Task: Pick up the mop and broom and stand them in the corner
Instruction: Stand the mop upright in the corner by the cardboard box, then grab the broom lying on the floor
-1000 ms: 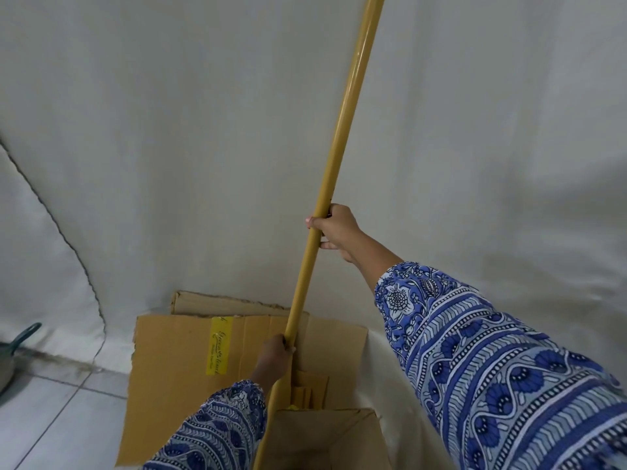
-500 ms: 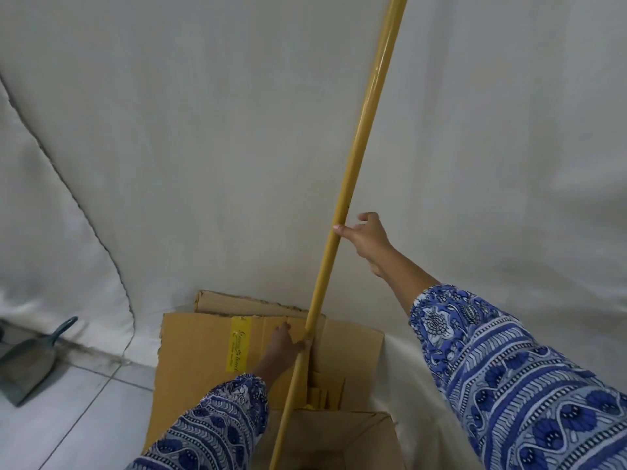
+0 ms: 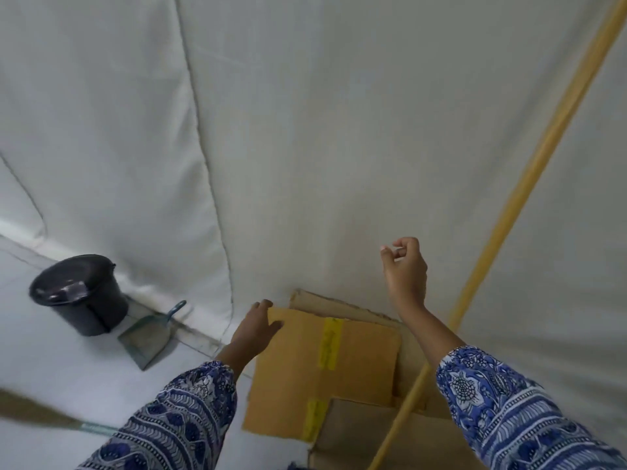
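Observation:
A long yellow pole handle (image 3: 529, 184) leans against the white cloth-covered wall on the right, its lower part running down behind my right forearm to the cardboard; its head is hidden. My right hand (image 3: 405, 273) hovers left of the pole, apart from it, fingers loosely curled and holding nothing. My left hand (image 3: 254, 329) is lower, fingers spread over the top left corner of a flattened cardboard sheet (image 3: 359, 364). At the bottom left edge a blurred brown bundle with a pale band (image 3: 44, 413) lies on the floor; I cannot tell what it is.
A black bucket (image 3: 79, 293) stands on the white floor at the left by the wall. A grey-green dustpan (image 3: 151, 337) lies beside it. More cardboard (image 3: 349, 435) sits at the bottom centre. White cloth (image 3: 305, 130) covers the wall.
Both hands have let go of the yellow pole, which now leans alone at the right. The view has swung left, bringing the bucket and dustpan into sight.

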The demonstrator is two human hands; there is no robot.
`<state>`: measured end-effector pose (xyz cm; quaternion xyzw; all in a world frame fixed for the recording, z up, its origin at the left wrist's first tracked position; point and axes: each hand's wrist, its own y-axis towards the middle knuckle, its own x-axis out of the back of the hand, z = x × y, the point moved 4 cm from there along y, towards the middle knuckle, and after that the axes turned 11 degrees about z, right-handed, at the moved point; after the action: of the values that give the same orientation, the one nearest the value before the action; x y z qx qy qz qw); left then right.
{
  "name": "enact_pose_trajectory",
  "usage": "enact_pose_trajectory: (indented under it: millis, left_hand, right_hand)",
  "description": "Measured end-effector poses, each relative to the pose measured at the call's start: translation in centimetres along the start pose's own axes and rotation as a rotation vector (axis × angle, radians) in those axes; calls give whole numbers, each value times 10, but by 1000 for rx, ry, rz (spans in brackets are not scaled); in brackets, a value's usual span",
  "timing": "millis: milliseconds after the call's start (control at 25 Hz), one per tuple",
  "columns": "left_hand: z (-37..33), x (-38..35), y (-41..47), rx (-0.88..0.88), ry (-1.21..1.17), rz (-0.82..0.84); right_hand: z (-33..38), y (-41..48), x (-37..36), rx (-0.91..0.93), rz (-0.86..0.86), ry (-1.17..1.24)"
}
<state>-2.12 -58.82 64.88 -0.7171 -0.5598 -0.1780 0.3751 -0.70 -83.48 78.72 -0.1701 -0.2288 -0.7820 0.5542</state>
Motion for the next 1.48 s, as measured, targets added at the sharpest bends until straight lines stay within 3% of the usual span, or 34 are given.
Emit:
enact_pose_trajectory:
  millis: [160,320,680,880,1120,1320,1480]
  left_hand:
    - [140,118,-50,82,104,-60]
    - [257,191,-71,201,179,-21]
    - [447,227,9,333,311,183]
    - [580,177,73,401,330,340]
    - [752,54,168,390,412,520]
    - [855,-52,217,285,599,648]
    - [901,-96,232,170,767,701]
  right_hand:
    - [28,-53,-122,-131,174,-77]
    - [39,-92,-231,-239,295,-103]
    - [-27,-110,-475,-539,457,-90]
    - [-109,-152,-626,-796,525,3]
    - [-264,-233,-793,-1170,489,171]
    - [-382,-309,-886,-1522,290,426]
    - [-421,-343,-929,-1679,100,719]
